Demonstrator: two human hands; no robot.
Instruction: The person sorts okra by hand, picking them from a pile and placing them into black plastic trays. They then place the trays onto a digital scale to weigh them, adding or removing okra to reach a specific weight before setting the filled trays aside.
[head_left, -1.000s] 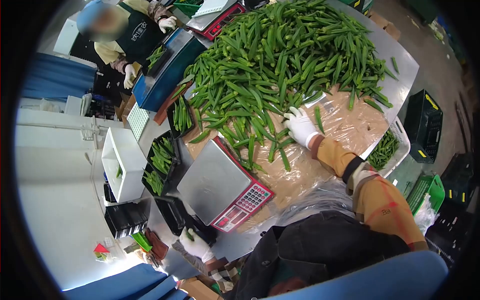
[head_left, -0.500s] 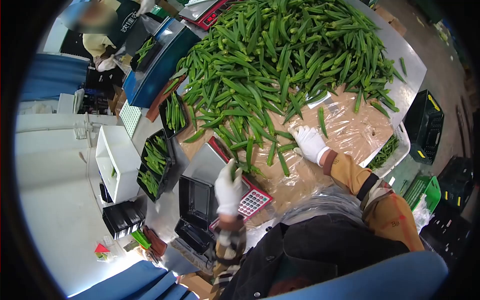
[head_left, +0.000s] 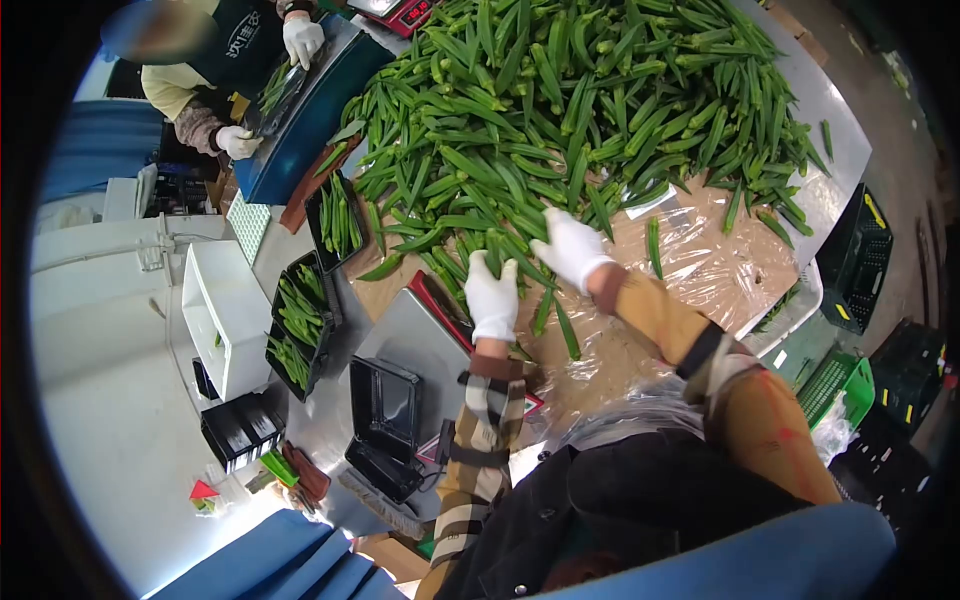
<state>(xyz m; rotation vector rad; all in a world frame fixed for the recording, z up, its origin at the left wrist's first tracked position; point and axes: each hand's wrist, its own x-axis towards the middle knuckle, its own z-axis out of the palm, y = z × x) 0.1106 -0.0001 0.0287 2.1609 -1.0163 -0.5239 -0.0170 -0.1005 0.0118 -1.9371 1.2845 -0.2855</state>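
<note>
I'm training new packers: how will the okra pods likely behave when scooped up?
The okra pods look slim and fairly straight, so probably stiff rather than floppy. Lying loose and crisscrossed, they may slide when pushed. Their tapered shape suggests uneven rolling.

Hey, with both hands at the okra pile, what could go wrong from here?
The left sleeve passes over the scale and might press it, skewing a reading. The open black container, close to that sleeve, could get knocked. Okra pods near the right edge of the table may slip off.
</note>
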